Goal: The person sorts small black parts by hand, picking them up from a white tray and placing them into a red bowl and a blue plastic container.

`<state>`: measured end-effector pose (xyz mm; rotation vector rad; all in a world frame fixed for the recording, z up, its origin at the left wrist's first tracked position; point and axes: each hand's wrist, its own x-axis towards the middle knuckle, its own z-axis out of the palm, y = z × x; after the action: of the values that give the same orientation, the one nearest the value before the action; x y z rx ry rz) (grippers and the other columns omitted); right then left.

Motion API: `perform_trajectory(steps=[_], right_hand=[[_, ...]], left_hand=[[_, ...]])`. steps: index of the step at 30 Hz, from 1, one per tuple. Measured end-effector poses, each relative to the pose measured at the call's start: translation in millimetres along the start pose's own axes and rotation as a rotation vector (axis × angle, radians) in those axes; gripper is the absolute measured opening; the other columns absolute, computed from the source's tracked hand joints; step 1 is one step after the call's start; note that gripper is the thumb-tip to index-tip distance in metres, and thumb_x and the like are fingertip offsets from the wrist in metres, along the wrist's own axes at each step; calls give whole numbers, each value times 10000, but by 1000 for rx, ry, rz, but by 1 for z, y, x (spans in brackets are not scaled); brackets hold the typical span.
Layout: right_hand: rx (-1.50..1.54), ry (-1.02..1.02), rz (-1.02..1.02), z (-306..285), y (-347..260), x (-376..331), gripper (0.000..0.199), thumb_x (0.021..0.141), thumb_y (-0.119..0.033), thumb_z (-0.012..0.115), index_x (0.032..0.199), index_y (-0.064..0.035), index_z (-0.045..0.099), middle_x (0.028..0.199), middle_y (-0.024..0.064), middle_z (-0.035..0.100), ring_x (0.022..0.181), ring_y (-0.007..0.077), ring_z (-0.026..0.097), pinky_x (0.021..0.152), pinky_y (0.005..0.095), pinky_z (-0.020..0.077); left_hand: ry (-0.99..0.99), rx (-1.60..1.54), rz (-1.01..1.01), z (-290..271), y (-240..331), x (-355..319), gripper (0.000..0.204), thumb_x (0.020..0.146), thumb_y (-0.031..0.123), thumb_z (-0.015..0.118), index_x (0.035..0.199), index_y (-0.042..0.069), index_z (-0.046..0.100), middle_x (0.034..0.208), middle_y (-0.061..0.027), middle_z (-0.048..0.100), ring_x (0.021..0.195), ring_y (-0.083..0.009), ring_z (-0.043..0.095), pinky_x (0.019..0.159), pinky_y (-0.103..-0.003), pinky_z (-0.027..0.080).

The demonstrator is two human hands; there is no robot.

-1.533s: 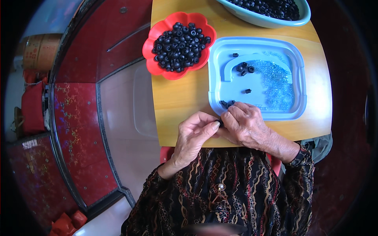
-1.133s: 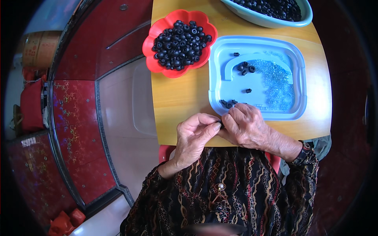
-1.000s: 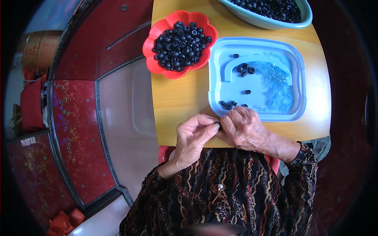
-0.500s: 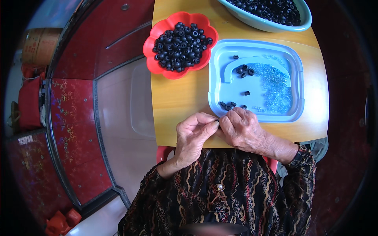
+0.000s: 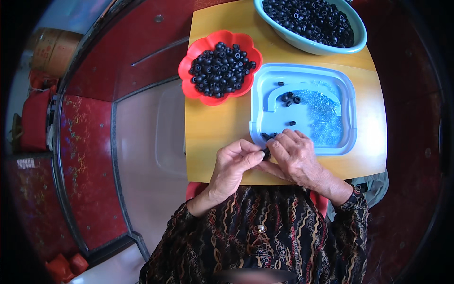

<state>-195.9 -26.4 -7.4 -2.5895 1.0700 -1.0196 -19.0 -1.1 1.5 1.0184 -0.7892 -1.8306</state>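
A yellow, wood-grained table [image 5: 213,137] with gently bowed edges carries three containers. Taking its middle as the centre of the dial, a red bowl [image 5: 187,84] with a scalloped, flower-like rim sits at ten o'clock, and a pale teal basin [image 5: 294,39] stands between twelve and one. A light-blue rounded tray [image 5: 302,70] lies flat just off centre toward four, near the bowl; a band of wood separates it from the basin. Pale glare whitens the tabletop around three to four.
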Motion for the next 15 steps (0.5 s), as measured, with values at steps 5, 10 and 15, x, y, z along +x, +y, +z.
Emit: perform_trajectory(steps=[5,10,15], right_hand=[[106,16,73,0,-3,-7,369,620,-196,754,848,3,542,714,87,532,628,242,544,550,351,454],[80,66,35,2,-8,-6,357,631,-263,756,777,-21,537,693,69,504,653,223,560,516,336,453],[98,98,-32,1,-9,-7,312,644,-231,749,723,-30,526,650,53,481,600,206,542,501,328,447]], left_hand=[[-4,-88,-36,3,2,-4,59,870,53,567,892,-1,573,888,-65,593,810,-123,599,712,-277,543],[-12,-57,-18,1,0,-9,82,876,78,569,903,1,576,890,-68,596,797,-128,605,709,-276,544],[-35,-85,-18,-5,-7,-12,129,896,122,546,923,0,579,902,-75,601,786,-138,611,701,-285,545]])
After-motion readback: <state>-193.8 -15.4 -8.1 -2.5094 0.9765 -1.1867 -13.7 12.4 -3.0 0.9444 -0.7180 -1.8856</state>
